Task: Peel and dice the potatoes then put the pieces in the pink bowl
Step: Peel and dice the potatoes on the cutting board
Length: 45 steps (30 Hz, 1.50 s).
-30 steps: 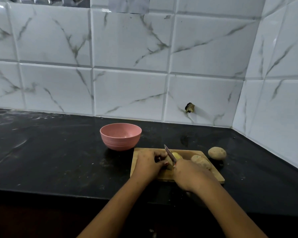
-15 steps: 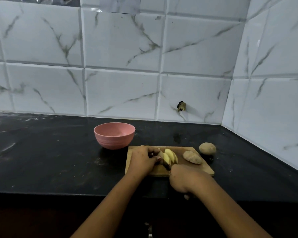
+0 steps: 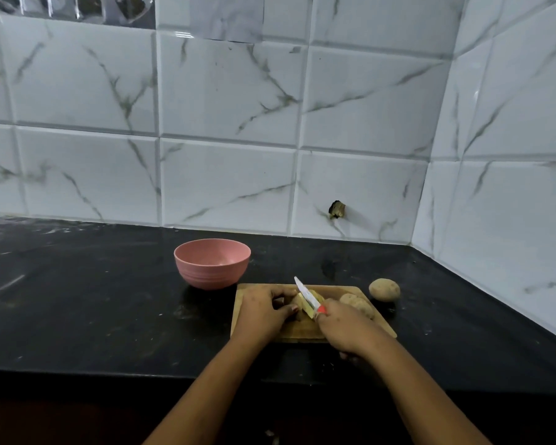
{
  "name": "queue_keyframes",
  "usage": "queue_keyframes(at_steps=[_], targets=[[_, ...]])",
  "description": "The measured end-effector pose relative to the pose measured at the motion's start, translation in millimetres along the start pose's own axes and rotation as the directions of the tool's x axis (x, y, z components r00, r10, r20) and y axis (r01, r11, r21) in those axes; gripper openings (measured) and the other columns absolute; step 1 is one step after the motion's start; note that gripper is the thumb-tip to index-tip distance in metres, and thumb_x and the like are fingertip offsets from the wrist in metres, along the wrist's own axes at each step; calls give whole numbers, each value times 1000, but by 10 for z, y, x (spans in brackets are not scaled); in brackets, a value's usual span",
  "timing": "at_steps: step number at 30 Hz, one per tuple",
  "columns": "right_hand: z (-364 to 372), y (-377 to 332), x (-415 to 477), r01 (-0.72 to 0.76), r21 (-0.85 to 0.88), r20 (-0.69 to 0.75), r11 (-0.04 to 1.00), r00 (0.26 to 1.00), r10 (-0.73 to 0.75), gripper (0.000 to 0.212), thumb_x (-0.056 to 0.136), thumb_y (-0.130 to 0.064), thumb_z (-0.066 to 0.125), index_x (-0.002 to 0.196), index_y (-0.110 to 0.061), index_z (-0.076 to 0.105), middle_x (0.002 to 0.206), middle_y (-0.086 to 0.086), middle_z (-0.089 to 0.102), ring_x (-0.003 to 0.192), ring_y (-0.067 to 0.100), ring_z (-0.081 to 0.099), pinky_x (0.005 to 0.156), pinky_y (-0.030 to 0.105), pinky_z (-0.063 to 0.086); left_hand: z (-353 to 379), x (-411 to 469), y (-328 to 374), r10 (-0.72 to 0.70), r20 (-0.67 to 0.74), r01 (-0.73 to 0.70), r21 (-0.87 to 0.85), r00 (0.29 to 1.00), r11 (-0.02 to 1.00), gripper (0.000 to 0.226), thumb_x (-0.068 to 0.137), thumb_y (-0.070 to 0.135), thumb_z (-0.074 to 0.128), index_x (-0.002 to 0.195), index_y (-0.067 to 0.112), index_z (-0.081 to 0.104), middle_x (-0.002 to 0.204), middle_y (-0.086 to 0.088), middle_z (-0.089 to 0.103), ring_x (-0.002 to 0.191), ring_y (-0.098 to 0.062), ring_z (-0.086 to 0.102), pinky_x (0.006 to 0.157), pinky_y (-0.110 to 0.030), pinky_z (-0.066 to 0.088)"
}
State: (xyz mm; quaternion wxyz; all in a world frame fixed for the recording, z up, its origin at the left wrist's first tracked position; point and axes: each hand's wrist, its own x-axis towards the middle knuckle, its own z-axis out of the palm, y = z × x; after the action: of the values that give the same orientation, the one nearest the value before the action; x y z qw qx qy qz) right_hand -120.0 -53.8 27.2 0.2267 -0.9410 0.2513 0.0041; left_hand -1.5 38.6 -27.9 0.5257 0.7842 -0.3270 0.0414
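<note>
A wooden cutting board (image 3: 302, 332) lies on the black counter. On it my left hand (image 3: 264, 311) holds a peeled, partly sliced yellow potato (image 3: 302, 302). My right hand (image 3: 344, 326) grips a knife (image 3: 307, 297) by its red handle, blade tip raised and pointing away over the potato. An unpeeled potato (image 3: 358, 305) lies on the board's right side, partly behind my right hand. Another unpeeled potato (image 3: 384, 289) sits on the counter just past the board's right corner. The pink bowl (image 3: 212, 263) stands left of and behind the board, with nothing visible inside.
The black counter (image 3: 93, 300) stretches to the left, with a front edge near me. White marble-look tiled walls (image 3: 225, 123) close the back and right sides, meeting in a corner. A small dark broken spot (image 3: 336, 209) marks the back wall.
The knife has lifted from a low cutting position, its blade now raised over the potato. My left hand stays on the potato slices. My head has shifted slightly.
</note>
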Motion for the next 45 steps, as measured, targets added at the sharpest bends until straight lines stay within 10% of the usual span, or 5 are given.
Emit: queue_keyframes(at_steps=[21, 26, 36, 45], targets=[[82, -277, -69, -41, -273, 32, 961, 998, 52, 24, 98, -14, 43, 120, -13, 52, 108, 6, 61, 87, 19, 56, 75, 32, 46, 11, 47, -26, -20, 41, 18, 41, 999, 999, 25, 85, 8, 67, 110, 12, 70, 109, 0, 69, 98, -2, 59, 75, 3, 37], [61, -368, 126, -55, -252, 73, 966, 995, 75, 31, 96, -10, 45, 126, -7, 53, 82, 6, 58, 80, 22, 58, 80, 35, 49, 5, 52, -31, 9, 63, -12, 43, 998, 999, 23, 84, 2, 66, 105, 9, 72, 108, -3, 70, 103, -11, 63, 91, -15, 44], [95, -435, 30, -31, -377, 125, 926, 989, 84, 38, 95, -14, 48, 133, -12, 49, 128, 11, 57, 118, 30, 54, 90, 38, 44, 16, 32, 5, -32, 29, 30, 47, 999, 998, 24, 85, -1, 63, 107, 6, 71, 108, -5, 70, 101, -10, 63, 78, -1, 39], [98, -166, -235, -14, -337, 176, 941, 981, 78, 19, 96, -19, 49, 111, -14, 60, 102, 6, 63, 94, 22, 64, 86, 36, 53, 9, -20, 16, -50, -12, 50, 84, 999, 995, 28, 86, 12, 67, 112, 20, 68, 110, 5, 68, 88, 2, 56, 66, 1, 39]])
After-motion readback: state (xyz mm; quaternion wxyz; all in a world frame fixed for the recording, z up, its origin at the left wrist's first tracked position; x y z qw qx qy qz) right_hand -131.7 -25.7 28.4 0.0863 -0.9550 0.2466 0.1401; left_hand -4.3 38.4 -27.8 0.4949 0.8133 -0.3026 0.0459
